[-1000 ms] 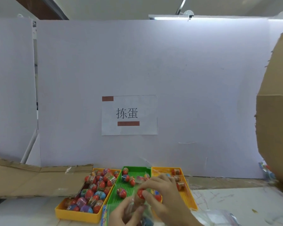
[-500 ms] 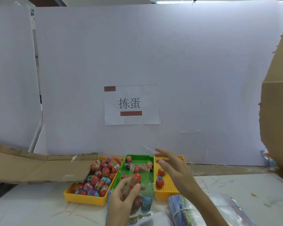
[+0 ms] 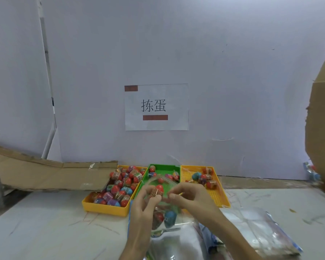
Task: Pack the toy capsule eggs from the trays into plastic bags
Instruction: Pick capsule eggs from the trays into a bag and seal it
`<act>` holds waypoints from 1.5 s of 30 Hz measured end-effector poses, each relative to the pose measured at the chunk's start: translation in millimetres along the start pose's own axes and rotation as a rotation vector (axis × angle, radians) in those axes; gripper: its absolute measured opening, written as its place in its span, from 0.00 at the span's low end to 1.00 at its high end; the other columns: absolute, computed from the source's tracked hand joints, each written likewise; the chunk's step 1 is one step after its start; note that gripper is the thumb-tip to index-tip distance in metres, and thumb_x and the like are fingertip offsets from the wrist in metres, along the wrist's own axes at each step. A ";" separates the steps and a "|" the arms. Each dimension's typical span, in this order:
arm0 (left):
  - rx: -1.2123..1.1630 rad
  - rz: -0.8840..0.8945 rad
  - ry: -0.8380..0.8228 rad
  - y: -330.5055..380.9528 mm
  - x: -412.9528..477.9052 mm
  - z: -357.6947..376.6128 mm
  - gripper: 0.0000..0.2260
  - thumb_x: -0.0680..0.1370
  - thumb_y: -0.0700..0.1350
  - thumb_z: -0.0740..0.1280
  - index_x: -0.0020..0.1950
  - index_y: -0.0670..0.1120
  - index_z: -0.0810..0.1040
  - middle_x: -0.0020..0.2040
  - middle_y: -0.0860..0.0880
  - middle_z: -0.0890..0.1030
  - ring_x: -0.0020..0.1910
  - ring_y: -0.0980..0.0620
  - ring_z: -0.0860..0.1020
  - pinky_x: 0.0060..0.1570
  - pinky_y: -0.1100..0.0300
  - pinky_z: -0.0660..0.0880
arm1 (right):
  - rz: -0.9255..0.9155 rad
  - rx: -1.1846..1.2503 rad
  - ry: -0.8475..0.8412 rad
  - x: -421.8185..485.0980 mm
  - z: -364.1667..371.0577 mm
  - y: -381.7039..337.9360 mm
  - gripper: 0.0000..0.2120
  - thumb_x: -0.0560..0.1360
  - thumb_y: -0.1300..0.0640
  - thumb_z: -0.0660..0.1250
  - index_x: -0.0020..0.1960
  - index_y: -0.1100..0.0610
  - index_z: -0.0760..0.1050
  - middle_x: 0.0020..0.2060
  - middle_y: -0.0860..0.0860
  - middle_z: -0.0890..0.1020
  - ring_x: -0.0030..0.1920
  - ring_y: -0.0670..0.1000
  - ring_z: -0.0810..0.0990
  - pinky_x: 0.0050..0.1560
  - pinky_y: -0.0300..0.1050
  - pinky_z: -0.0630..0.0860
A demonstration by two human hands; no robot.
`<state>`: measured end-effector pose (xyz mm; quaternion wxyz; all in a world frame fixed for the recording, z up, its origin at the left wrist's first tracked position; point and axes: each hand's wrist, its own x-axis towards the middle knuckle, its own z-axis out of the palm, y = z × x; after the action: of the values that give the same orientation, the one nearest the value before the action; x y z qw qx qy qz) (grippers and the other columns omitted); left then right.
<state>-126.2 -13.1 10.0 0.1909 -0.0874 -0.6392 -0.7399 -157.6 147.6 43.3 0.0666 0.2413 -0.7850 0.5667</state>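
A clear plastic bag (image 3: pixel 166 203) is held up in the lower middle of the frame, just in front of the trays. It is stretched between two hands. The left hand (image 3: pixel 144 207) is set on the bag's left edge, its grip clamped there with thumb and curled fingers. The right hand (image 3: pixel 192 200) is set on the right edge, its grip pinched together on the film between thumb and forefinger. A red-topped egg (image 3: pixel 157 191) with an orange band is seen at the bag's mouth, touching the left fingertips; whether it is already inside the film cannot be told. Lower in the bag, a red egg (image 3: pixel 158 217) and a blue egg (image 3: pixel 170 216) are seen side by side.

Behind the hands, three trays are lined up edge to edge. The left yellow tray (image 3: pixel 105 209) is heaped with eggs. A few scattered eggs are held in the green tray (image 3: pixel 164 166), and a small cluster lies in the far half of the right yellow tray (image 3: pixel 219 196).

All of this is carried on a pale, scuffed bench (image 3: pixel 45 226). A stack of flat bags (image 3: pixel 261 231) is laid at the lower right. A cardboard sheet (image 3: pixel 45 175) is spread at the left, below a white wall on which a paper sign (image 3: pixel 156 106) is fixed at the centre of the frame. More cardboard (image 3: pixel 323 128) is seen at the right edge.
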 end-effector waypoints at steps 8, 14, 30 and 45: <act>0.028 -0.010 0.037 1.4 2.4 1.6 0.15 0.74 0.54 0.68 0.54 0.47 0.83 0.44 0.46 0.87 0.44 0.45 0.86 0.44 0.55 0.83 | 0.006 0.077 0.031 -8.1 11.5 0.9 0.04 0.80 0.51 0.69 0.51 0.46 0.82 0.44 0.47 0.86 0.46 0.48 0.85 0.44 0.41 0.81; 0.002 -0.053 0.012 0.3 1.5 0.5 0.09 0.80 0.41 0.68 0.55 0.54 0.82 0.46 0.53 0.87 0.44 0.53 0.86 0.38 0.67 0.79 | -0.055 0.002 0.130 -13.1 15.0 -1.9 0.07 0.77 0.58 0.73 0.43 0.48 0.81 0.41 0.47 0.84 0.40 0.51 0.86 0.42 0.50 0.84; 0.096 0.033 0.032 -0.6 1.3 0.7 0.09 0.80 0.48 0.68 0.40 0.52 0.81 0.37 0.47 0.83 0.37 0.50 0.82 0.40 0.59 0.79 | -0.028 0.169 0.143 -19.0 24.6 0.3 0.05 0.80 0.66 0.66 0.46 0.61 0.73 0.41 0.58 0.83 0.44 0.51 0.87 0.42 0.42 0.80; 0.109 -0.107 -0.080 -3.5 4.4 0.0 0.07 0.75 0.40 0.75 0.44 0.53 0.84 0.41 0.40 0.85 0.40 0.46 0.85 0.45 0.53 0.82 | -0.038 0.124 0.287 -16.1 19.3 2.5 0.11 0.76 0.63 0.72 0.41 0.48 0.76 0.39 0.52 0.81 0.43 0.53 0.82 0.46 0.54 0.82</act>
<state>-131.6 -13.4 8.5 0.1298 -0.0720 -0.6893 -0.7091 -141.5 135.4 28.4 0.1737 0.1765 -0.7262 0.6414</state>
